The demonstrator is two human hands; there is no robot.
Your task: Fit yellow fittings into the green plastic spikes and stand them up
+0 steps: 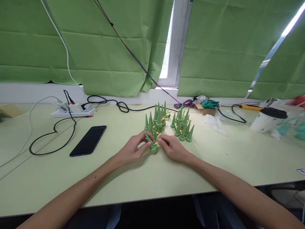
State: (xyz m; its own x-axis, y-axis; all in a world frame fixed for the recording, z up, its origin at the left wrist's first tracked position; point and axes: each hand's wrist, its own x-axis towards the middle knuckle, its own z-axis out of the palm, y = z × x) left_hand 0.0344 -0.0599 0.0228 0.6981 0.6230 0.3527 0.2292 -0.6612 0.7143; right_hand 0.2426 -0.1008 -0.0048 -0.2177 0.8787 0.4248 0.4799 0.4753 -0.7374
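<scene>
Between my hands, a green cone (150, 141) with a round base leans to the left, just in front of a group of upright green cones (159, 118). My left hand (134, 149) holds this cone between thumb and fingers. My right hand (172, 147) pinches a small yellow piece (156, 143) at the cone's right side; its fingertips partly hide the piece. A second group of green cones (183, 128), with small yellow pieces among them, stands behind and to the right of my right hand.
A black phone (88, 141) and a looped black cable lie left. A power strip (73, 111) sits behind them. At the back right are a cardboard box (206, 109), clear plastic bags and a white cup (264, 121) with a black lid. The table's front edge runs below my wrists.
</scene>
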